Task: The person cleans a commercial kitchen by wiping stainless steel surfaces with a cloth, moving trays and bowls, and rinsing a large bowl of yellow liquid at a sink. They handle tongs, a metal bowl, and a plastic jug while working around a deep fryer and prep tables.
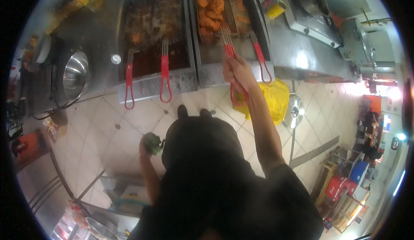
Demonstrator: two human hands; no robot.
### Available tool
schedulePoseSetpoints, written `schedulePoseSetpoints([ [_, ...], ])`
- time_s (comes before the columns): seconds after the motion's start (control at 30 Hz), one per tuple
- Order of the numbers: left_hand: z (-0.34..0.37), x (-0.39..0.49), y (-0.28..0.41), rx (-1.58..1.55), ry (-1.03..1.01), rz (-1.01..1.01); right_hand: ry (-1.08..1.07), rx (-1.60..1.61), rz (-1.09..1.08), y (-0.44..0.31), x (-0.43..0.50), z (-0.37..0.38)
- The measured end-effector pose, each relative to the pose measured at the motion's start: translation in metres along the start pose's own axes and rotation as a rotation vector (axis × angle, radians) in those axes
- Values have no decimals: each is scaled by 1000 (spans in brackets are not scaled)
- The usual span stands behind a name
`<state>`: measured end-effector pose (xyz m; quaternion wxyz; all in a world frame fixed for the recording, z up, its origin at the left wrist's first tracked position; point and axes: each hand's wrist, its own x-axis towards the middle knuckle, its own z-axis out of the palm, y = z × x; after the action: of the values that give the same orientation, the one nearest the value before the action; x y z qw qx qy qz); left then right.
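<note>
My right hand (pixel 237 70) grips the red handle of a fryer basket (pixel 228 47), which holds browned, fried pieces of food (pixel 211 10) over the right fryer vat. Beside it a second, narrower basket with a red handle (pixel 259 54) holds smaller fried pieces (pixel 242 16). My left hand (pixel 144 147) is low at my left side, closed around a dark green bundle (pixel 153 143), perhaps a cloth or leafy greens. In the left vat (pixel 155 20), oil bubbles around food that is hard to make out; two red basket handles (pixel 165 75) (pixel 129 84) hang over its front edge.
A steel bowl (pixel 76 75) and a round dial thermometer (pixel 115 59) are on the left counter. On the right counter stand a yellow can (pixel 276 9) and a stove (pixel 310 23) with a metal pan. A yellow container (pixel 276 101) and a round metal lid (pixel 293 110) lie below the fryer's right side.
</note>
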<state>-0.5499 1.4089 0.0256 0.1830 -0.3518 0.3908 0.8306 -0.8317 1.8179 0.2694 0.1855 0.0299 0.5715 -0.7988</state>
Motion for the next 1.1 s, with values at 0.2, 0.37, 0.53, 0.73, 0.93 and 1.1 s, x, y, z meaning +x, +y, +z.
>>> schedulePoseSetpoints([
  [0.2, -43, 24, -26, -86, -148, 32, 182, 27, 187, 10, -2, 3],
  [0.37, -50, 39, -30, 528, -114, 346, 172, 0, 141, 21, 12, -8],
  [0.53, -32, 23, -32, -120, 57, 53, 74, -178, 94, 24, 17, -10],
  [0.73, -19, 6, -33, -490, -72, 55, 208, 96, 340, 17, 7, -4],
  [0.93, -13, -4, -32, -79, 147, 138, 87, 223, 214, 39, 23, -23],
  [1.1, -18, 0, -32, -123, 17, 79, 139, 189, 312, 14, 20, -22],
])
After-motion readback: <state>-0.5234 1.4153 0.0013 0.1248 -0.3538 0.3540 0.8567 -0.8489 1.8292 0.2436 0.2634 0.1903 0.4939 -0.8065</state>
